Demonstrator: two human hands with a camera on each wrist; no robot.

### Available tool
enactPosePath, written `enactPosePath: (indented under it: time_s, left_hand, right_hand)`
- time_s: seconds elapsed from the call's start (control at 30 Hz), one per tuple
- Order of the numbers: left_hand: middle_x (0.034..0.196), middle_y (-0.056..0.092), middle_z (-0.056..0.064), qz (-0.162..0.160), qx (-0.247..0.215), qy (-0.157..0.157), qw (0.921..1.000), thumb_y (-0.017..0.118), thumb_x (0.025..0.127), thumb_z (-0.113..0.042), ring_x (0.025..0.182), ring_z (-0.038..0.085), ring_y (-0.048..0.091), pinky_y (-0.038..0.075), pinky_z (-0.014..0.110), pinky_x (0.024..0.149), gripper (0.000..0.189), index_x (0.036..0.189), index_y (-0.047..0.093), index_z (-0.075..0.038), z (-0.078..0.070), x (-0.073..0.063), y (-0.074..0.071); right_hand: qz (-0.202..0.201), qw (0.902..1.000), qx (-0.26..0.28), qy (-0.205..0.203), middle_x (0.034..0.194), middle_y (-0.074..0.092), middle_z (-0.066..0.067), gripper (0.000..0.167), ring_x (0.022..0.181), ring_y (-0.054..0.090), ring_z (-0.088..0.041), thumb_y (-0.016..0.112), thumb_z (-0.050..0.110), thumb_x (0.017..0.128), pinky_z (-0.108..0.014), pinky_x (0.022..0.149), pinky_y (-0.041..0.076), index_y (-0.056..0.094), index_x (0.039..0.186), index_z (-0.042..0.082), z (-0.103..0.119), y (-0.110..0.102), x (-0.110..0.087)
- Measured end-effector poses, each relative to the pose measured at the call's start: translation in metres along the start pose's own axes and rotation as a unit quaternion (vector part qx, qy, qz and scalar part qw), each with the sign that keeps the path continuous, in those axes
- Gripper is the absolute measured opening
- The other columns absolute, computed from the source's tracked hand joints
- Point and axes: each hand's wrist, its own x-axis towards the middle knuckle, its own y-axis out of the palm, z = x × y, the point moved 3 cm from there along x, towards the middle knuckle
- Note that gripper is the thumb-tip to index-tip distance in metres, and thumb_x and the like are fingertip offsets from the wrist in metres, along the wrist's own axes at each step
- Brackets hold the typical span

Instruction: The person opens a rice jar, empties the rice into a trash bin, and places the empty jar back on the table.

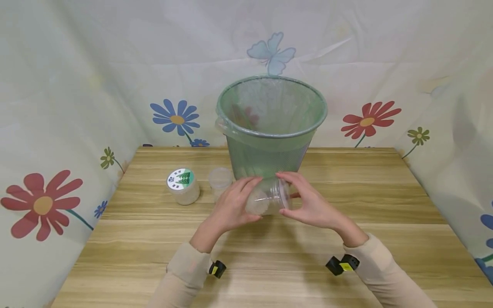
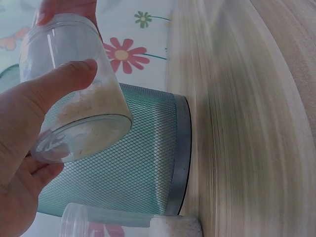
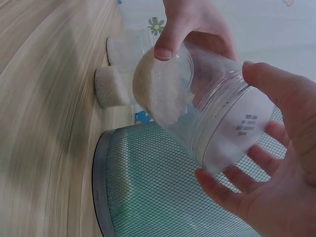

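Flowered, pale cloth [image 1: 200, 64] hangs behind and beside a wood-grain table [image 1: 385, 188]. Above it, a clear jar [image 1: 272, 196] is clamped between both hands, tipped onto its side with its base toward 9 o'clock and its lid [image 3: 237, 133] toward 3 o'clock. Pale, grainy contents [image 3: 160, 89] gather at the base end; the rest of the jar looks clear, and small dark print shows on the lid.

The left hand [image 1: 233, 205] curls round the base end, thumb on the near side and fingers on the far side. The right hand [image 1: 313, 206] grips the lid's rim, thumb toward 6 o'clock, index finger toward 12. Both forearms reach in from 7 and 5 o'clock, beige sleeves [image 1: 188, 267] ending at the wrists.

Just past the left hand, at 10 o'clock, stands a clear-lidded jar [image 1: 221, 177] with pale contents low inside. Farther toward 9 o'clock, a labelled jar [image 1: 182, 186] holds pale matter under a white-and-green top. Near the hands, at 12 o'clock, stands a green mesh basket [image 1: 265, 158], lined with a clear bag [image 1: 224, 125] folded over its rim.
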Motion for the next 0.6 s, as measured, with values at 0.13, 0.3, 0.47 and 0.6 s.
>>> enactPosePath:
  time_s: [0.13, 0.3, 0.47, 0.6]
  left_hand:
    - [0.13, 0.049, 0.008, 0.002, -0.003, 0.0, 1.0, 0.084, 0.058, -0.041, 0.118, 0.023, 0.049, 0.04, 0.036, 0.101, 0.096, 0.137, 0.038, -0.012, 0.0004, -0.0009, 0.0004]
    - [0.131, 0.049, 0.008, 0.003, -0.004, -0.001, 1.0, 0.084, 0.058, -0.041, 0.118, 0.023, 0.049, 0.04, 0.037, 0.101, 0.096, 0.137, 0.038, -0.012, 0.0002, -0.0012, 0.0007]
    - [0.131, 0.048, 0.007, 0.006, -0.006, -0.008, 0.9999, 0.084, 0.058, -0.042, 0.118, 0.023, 0.049, 0.041, 0.037, 0.1, 0.096, 0.137, 0.038, -0.012, 0.0001, -0.0011, -0.0005]
    - [0.131, 0.048, 0.007, 0.008, -0.009, -0.013, 0.9998, 0.084, 0.058, -0.042, 0.118, 0.023, 0.049, 0.042, 0.037, 0.099, 0.096, 0.137, 0.038, -0.012, 0.0, -0.0008, -0.0015]
  right_hand:
    - [0.005, 0.9999, 0.004, -0.014, 0.141, 0.032, -0.013, 0.082, 0.121, 0.041, -0.024, 0.077, 0.005, 0.07, -0.036, 0.081, 0.053, 0.032, 0.139, 0.007, 0.0009, -0.0006, 0.0]
    - [0.012, 0.9996, -0.001, -0.025, 0.141, 0.03, -0.016, 0.079, 0.124, 0.037, -0.023, 0.077, 0.004, 0.07, -0.04, 0.084, 0.052, 0.034, 0.136, 0.003, 0.0016, -0.0012, -0.0014]
    - [0.003, 0.9991, -0.014, -0.041, 0.142, 0.03, -0.014, 0.08, 0.126, 0.036, -0.021, 0.077, 0.004, 0.068, -0.038, 0.086, 0.05, 0.035, 0.136, 0.003, 0.0016, -0.0027, -0.0024]
    - [0.0, 0.9991, -0.012, -0.04, 0.143, 0.029, -0.015, 0.082, 0.127, 0.035, -0.022, 0.078, 0.006, 0.069, -0.037, 0.086, 0.051, 0.033, 0.138, 0.005, 0.0007, -0.0034, -0.003]
